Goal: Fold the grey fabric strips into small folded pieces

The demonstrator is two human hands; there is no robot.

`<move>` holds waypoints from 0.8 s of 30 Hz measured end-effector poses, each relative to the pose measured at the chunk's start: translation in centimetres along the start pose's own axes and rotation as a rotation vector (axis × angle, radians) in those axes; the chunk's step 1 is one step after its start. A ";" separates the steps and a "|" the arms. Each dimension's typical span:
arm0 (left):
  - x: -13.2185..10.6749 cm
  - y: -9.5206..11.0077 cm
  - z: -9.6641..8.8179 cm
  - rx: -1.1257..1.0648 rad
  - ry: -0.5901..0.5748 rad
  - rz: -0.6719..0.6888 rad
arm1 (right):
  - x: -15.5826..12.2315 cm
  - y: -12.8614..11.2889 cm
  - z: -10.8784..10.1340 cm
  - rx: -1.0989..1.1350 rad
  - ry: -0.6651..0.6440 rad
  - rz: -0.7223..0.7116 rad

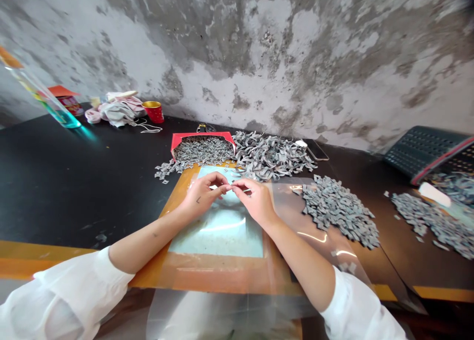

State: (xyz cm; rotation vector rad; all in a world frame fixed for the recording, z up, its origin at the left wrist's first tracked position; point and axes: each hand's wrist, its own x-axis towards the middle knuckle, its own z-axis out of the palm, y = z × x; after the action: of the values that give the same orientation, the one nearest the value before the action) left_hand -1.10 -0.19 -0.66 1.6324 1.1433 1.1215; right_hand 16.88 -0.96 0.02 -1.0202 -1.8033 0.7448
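Note:
My left hand [207, 193] and my right hand [255, 198] meet fingertip to fingertip above a pale blue sheet [218, 239]. Both are closed in a pinch. Whatever lies between the fingers is too small and too covered to name. Just beyond them, a red open-fronted box [204, 134] spills small grey square pieces [202, 151] onto the table. A heap of grey fabric-like strips [272, 155] sits to the right of the box. Nearer my right forearm is a pile of short, folded-looking grey pieces [337, 209].
Clear plastic sheeting [289, 211] covers the work spot. A phone [317, 150] lies by the wall. On the right are a tipped dark basket [418, 152] and more grey pieces [433, 219]. Far left stand a red cup [153, 113], crumpled cloths [118, 110] and a transparent tube [55, 105].

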 end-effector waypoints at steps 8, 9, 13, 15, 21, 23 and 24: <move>0.0 -0.4 -0.1 0.090 0.052 0.023 | 0.0 0.1 0.1 0.055 0.008 0.039; 0.0 -0.4 -0.1 0.099 0.053 0.024 | 0.0 0.1 0.0 0.047 0.007 0.034; -0.1 -0.2 -0.1 0.103 0.032 0.033 | 0.1 0.1 0.0 0.114 -0.042 0.070; -0.2 -0.1 -0.2 0.075 0.018 0.036 | 0.1 0.2 0.0 0.192 -0.100 0.098; -0.3 -0.3 -0.2 0.143 0.041 0.059 | 0.1 0.1 -0.1 0.029 -0.061 -0.009; -0.3 -0.5 -0.2 0.159 0.037 0.068 | 0.0 -0.1 -0.2 -0.093 -0.054 -0.046; -0.2 -0.6 -0.1 0.162 0.028 0.070 | -0.1 -0.1 -0.2 -0.146 -0.052 -0.055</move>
State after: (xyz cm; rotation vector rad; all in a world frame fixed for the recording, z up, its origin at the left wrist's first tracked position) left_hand -1.40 -0.25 -1.19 1.7981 1.2304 1.1231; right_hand 17.04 -1.05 0.18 -1.0492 -1.9464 0.6181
